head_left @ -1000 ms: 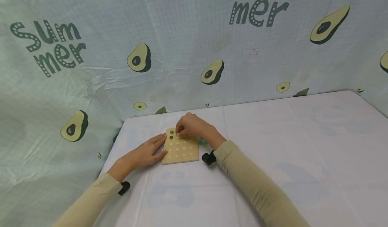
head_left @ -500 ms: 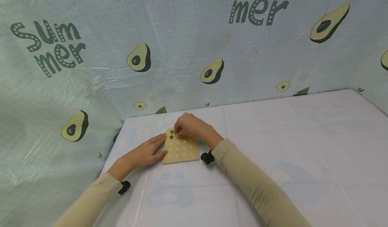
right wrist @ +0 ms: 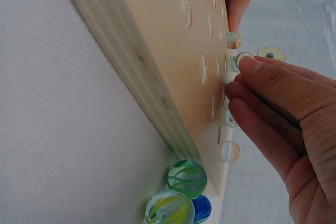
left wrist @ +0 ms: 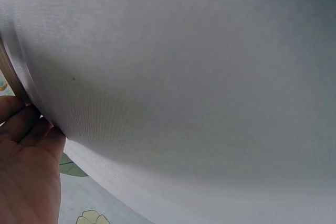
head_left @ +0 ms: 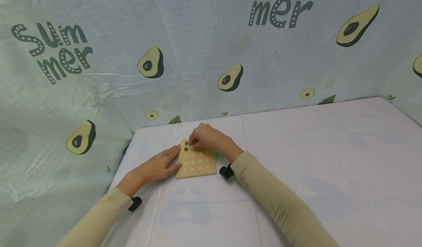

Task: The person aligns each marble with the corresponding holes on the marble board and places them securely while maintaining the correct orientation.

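A square wooden board (head_left: 197, 165) with rows of round hollows lies on the table. My left hand (head_left: 160, 165) rests along its left edge with fingers stretched out. Over the board's far part, my right hand (head_left: 206, 137) pinches a clear glass marble (right wrist: 244, 60) between thumb and fingers. Two dark green-looking marbles (head_left: 186, 149) sit in hollows at the far left corner. In the right wrist view, a clear marble (right wrist: 230, 151) and a patterned marble (right wrist: 233, 40) also sit on the board. My left hand (left wrist: 29, 166) shows only partly in the left wrist view.
Beside the board's right edge lie loose marbles: a green one (right wrist: 187, 179), a yellow-streaked one (right wrist: 169, 208) and a blue one (right wrist: 201, 208). A white cloth covers the table (head_left: 296, 159). A sheet printed with avocados (head_left: 230, 78) hangs behind it.
Over the board, my right hand has shifted slightly left, its fingertips staying low with the marble. My left hand keeps its place on the edge.
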`<state>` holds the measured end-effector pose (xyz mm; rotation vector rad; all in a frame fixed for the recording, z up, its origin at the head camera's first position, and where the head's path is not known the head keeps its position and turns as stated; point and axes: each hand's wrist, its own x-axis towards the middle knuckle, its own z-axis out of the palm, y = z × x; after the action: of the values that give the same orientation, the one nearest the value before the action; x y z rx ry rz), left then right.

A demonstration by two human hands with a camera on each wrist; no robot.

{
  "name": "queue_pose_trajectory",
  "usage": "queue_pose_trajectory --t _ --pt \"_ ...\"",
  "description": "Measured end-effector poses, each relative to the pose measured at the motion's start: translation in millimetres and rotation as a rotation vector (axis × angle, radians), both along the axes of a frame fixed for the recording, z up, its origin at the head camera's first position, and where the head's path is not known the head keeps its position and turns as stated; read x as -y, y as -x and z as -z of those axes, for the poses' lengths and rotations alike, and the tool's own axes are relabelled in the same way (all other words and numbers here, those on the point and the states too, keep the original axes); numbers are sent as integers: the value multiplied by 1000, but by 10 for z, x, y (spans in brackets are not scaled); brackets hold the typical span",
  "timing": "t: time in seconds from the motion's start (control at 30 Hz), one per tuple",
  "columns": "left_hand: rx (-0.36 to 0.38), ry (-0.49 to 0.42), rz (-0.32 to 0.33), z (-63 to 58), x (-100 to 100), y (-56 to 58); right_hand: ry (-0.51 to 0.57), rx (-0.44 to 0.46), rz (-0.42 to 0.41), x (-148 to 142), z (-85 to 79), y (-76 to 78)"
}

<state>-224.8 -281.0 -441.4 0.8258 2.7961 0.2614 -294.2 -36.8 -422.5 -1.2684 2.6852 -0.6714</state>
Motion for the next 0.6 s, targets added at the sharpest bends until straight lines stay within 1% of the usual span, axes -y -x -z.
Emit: queue_pose_trajectory --t 0.23,0.6 --pt "3 9 -6 -17 -13 -1 -23 -26 -1 -6 9 1" --pt "4 11 -5 -32 -21 -15 -46 -18 -9 8 -5 -6"
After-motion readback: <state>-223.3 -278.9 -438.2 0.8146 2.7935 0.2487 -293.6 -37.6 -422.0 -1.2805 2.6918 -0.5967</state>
